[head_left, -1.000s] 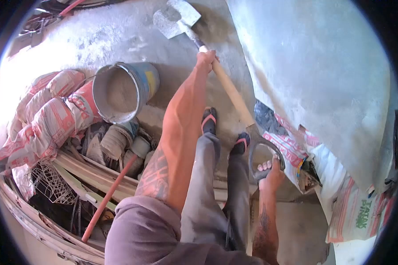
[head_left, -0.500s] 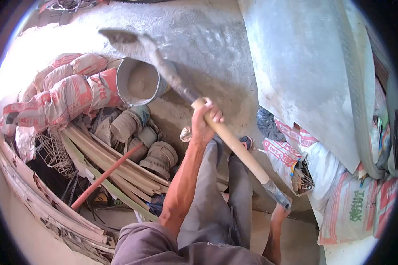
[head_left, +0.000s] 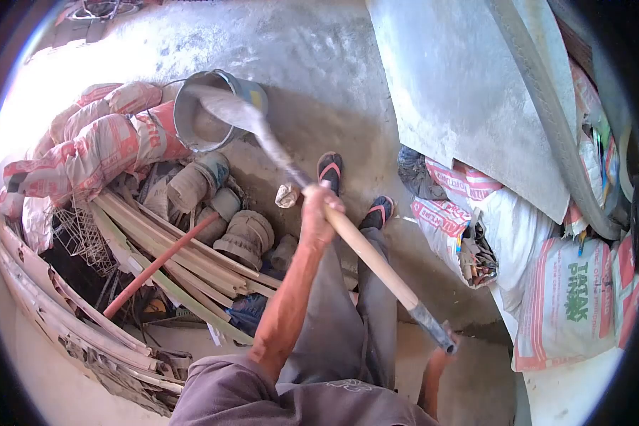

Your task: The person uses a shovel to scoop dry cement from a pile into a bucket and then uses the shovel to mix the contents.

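Note:
I hold a long-handled shovel (head_left: 373, 254) slantwise across my body. My left hand (head_left: 321, 211) is wrapped round the wooden shaft just below the metal socket. Lower down on the right, my right hand (head_left: 441, 349) grips the dark handle end, its fingers partly hidden behind it. The shovel's blade, blurred by motion, overlaps the mouth of a grey bucket (head_left: 257, 96). Grey, sandy-looking material (head_left: 209, 129) shows inside the bucket below the blade.
Filled red-and-white sacks (head_left: 103, 149) lie left of the bucket. Nearer are stacked pots (head_left: 245, 238), long wooden strips (head_left: 184, 259) and a red pole (head_left: 160, 264). On the right, a large grey sheet (head_left: 468, 85) leans over more sacks (head_left: 564, 305). My sandalled feet (head_left: 330, 170) stand on concrete.
The shovel blade has come down from above and beyond the bucket to its mouth. Both hands keep their grip. My view has shifted, and both sandals now show.

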